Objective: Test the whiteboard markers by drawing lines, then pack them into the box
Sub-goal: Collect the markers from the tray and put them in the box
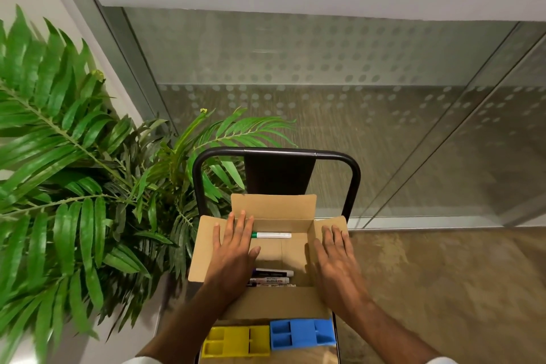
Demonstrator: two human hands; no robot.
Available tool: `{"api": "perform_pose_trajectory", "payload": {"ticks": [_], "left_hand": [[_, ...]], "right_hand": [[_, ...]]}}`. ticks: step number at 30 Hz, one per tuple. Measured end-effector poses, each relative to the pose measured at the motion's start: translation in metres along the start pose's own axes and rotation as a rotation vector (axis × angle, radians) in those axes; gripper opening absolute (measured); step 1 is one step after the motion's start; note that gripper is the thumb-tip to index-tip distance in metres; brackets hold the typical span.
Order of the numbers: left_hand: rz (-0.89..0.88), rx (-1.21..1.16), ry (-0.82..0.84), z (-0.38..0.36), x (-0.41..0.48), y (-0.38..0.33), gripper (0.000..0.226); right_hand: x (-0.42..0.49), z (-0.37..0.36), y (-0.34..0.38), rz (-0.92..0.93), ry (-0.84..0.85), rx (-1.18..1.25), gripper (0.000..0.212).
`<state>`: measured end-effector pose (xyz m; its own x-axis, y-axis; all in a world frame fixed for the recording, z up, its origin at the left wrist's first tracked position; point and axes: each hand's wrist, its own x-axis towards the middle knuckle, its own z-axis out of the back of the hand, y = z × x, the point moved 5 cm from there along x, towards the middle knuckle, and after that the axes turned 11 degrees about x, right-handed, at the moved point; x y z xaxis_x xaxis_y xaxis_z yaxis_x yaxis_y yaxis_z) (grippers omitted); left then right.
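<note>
Squarely in the middle sits an open cardboard box (273, 205), its four flaps folded outward. The left hand (233, 245) lies flat on the left flap (204, 251), fingers straight and slightly spread, pinching nothing. The thumb reaches over the box's edge toward the inside. The right hand (336, 254) rests the same way on the right flap (336, 221), palm down, fingers straight and close together.

Inside the box, a white marker with a green cap (270, 235) lies crosswise against the far wall, its cap end just beside the left fingertips. At the near end a small cluster of markers (273, 278) lies crosswise too (one label reads "MARKER"), partly hidden by the near flap (280, 301) and the left wrist.

Just in front of the box, a yellow plastic tray (236, 341) and a blue plastic tray (302, 332) sit side by side, both divided into compartments. A black tubular frame (277, 152) rises behind the box. A leafy green plant (74, 156) fills the left side, and a frosted glass wall with a dot pattern (325, 68) stands beyond.
</note>
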<state>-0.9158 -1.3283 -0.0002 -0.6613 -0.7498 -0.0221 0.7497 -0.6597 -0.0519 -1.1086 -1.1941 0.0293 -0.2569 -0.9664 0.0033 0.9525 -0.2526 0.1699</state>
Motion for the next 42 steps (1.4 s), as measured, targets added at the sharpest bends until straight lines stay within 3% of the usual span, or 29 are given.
{"api": "perform_pose_trajectory", "payload": {"ticks": [9, 15, 21, 28, 42], "left_hand": [[0.014, -0.061, -0.037, -0.001, -0.002, 0.000, 0.068], [0.032, -0.081, -0.038, -0.005, -0.002, 0.002, 0.066], [0.040, -0.088, -0.051, -0.004, -0.004, 0.003, 0.065], [0.044, -0.092, -0.063, -0.002, -0.003, 0.003, 0.064], [0.044, -0.053, -0.073, -0.008, -0.004, 0.003, 0.065]], "right_hand": [[0.014, -0.007, 0.036, 0.153, 0.018, 0.243, 0.049], [0.038, -0.024, 0.048, 0.219, 0.175, 0.291, 0.056], [0.054, -0.040, 0.052, 0.253, 0.336, 0.187, 0.081], [0.060, -0.059, 0.053, 0.296, 0.485, 0.159, 0.094], [0.063, -0.074, 0.054, 0.312, 0.471, 0.094, 0.102]]}}
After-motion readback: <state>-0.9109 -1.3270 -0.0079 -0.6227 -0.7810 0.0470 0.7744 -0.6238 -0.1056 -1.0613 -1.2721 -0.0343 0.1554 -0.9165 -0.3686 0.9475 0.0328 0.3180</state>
